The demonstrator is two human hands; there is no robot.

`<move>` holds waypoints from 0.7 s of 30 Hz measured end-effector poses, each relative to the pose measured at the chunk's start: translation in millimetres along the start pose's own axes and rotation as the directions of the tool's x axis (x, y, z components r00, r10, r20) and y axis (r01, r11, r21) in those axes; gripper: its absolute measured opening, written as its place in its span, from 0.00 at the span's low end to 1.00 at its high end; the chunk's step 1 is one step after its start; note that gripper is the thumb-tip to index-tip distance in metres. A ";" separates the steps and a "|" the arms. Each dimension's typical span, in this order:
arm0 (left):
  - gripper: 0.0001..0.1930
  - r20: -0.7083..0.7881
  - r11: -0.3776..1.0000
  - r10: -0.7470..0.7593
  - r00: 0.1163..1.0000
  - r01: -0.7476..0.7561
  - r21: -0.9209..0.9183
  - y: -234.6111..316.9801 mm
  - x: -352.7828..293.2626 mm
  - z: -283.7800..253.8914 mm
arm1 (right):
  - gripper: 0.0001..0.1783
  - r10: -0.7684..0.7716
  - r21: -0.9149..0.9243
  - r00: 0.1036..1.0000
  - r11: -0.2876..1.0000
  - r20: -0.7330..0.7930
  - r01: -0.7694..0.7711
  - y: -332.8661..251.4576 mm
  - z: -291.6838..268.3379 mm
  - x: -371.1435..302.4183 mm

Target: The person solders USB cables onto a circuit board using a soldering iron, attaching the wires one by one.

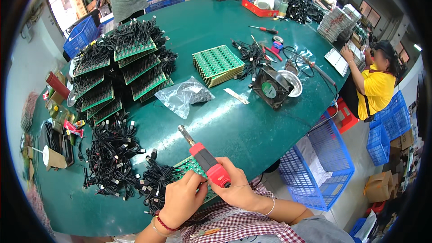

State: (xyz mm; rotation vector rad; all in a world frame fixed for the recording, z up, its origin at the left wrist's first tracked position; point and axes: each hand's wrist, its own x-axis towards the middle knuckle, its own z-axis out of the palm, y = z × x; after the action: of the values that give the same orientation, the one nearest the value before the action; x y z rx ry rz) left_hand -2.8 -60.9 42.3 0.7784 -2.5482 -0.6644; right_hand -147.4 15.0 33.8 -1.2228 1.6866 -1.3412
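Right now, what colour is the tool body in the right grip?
Tool body: red with a dark grey section; best in head view.

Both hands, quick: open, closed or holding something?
Left hand: curled at the green board; its grip cannot be told.
Right hand: closed, holding the red tool.

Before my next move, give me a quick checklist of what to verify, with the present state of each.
1. Red-and-black tool gripped: ok, held in the right hand.
2. Metal tip aimed away from both hands: ok.
3. Tool hot or powered: cannot tell.
4. Near green board fully visible: not ok, the left hand and tool cover part.
5. Black cables beside that board orderly: not ok, tangled.
6. Board stack away from both hands: ok, farther across the table.
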 end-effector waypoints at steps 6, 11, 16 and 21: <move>0.07 -0.108 0.988 -0.048 0.993 0.031 -0.151 -7.6 1.8 2.5 | 0.22 0.019 0.013 1.000 1.000 -0.011 -0.019 -3.2 -2.9 -0.7; 0.05 -0.021 0.998 0.069 0.997 -0.069 0.006 -9.2 -0.5 -7.2 | 0.22 0.043 0.022 0.999 0.999 -0.009 -0.042 -0.5 -1.4 0.1; 0.08 -0.062 0.947 0.152 0.987 -0.127 0.295 11.2 -3.3 -16.4 | 0.23 0.033 0.005 0.999 0.999 0.000 -0.033 0.0 3.0 2.7; 0.10 -0.091 0.968 -0.030 0.995 0.051 0.245 10.5 -20.1 -13.8 | 0.23 0.104 0.040 0.988 0.993 0.114 -0.109 -3.7 18.0 3.9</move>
State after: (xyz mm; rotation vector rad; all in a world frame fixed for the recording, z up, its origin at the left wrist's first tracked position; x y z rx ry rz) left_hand 15.1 -45.6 54.6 0.9217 -2.5712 -0.3197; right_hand -131.6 4.8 32.8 -1.1430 1.6110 -1.2185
